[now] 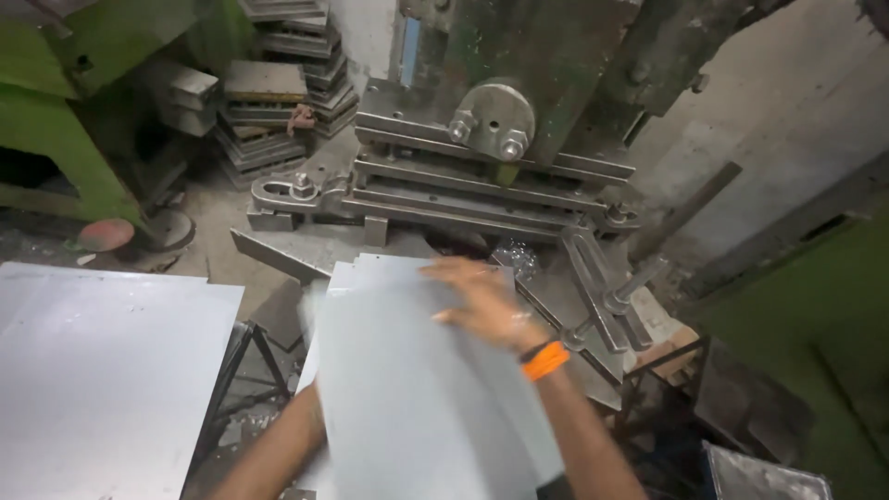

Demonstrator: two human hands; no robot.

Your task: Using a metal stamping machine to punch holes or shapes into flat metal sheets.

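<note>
Two forearms reach forward around a pale grey metal sheet (pixel 417 389), which lies flat and points toward the press. Nearest, the left forearm passes under the sheet's near left edge; its hand is hidden beneath the metal, so I cannot tell whether that grip is clenched or loose. Farther on, the right hand (pixel 482 301), with an orange band at the wrist, lies flat on top of the sheet near its far right corner, fingers spread and blurred, pressing down rather than clasping anything. The sheet thus sits under the right palm and over the left arm. To feed it well, I judge the sheet should stay level and square, with fingers kept back from the tooling. Beyond the right hand, just past the sheet's far edge, stands the press die (pixel 482 185). Well to the left lies another sheet (pixel 102 380) on a stand.
</note>
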